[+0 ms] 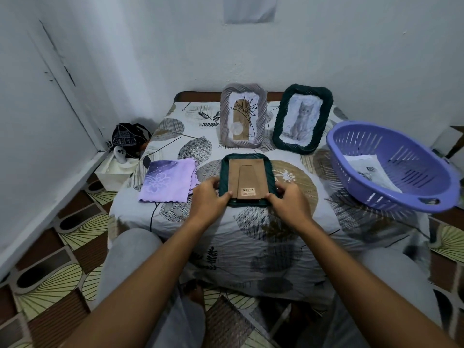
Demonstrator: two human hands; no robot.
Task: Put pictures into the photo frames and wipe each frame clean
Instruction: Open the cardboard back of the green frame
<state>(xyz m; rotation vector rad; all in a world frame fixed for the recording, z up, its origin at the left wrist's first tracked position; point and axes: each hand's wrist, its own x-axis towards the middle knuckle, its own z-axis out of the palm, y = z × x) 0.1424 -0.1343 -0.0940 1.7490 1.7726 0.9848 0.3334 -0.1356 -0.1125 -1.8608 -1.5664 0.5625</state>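
A dark green frame (247,160) lies face down on the table, its brown cardboard back (247,178) with a barcode sticker facing up. My left hand (209,197) grips its near left corner and my right hand (288,198) grips its near right corner. Behind it stand a grey frame (243,115) holding a plant picture and another green frame (302,119) holding a cat picture. A purple cloth (167,180) lies folded to the left of the flat frame.
A purple plastic basket (391,169) with a paper picture (369,169) inside sits at the right table edge. The table wears a leaf-print cover (251,234). A white box (113,172) and a dark bag (129,138) stand at the left by the wall.
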